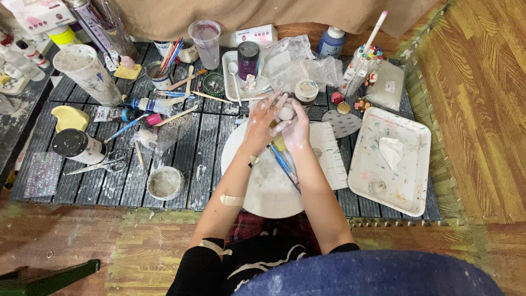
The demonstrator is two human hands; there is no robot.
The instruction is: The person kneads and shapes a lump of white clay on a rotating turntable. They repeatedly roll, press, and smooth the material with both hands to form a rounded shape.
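Both of my hands meet over the far edge of a round white board [263,186] on a dark slatted mat. Between them is a small pale ball of clay [286,113]. My left hand [263,118] curls over the ball from the left, fingers smeared white. My right hand [297,126] cups the ball from the right and below. A few thin tools with blue and yellow handles [282,159] lie on the board under my right wrist.
A paint-stained white tray [405,186] sits to the right. A small bowl [164,182], scissors [101,164], a can [76,145], tubes and brushes lie left. Cups, jars, a marker holder [361,66] and plastic bags crowd the back. Wooden floor surrounds the mat.
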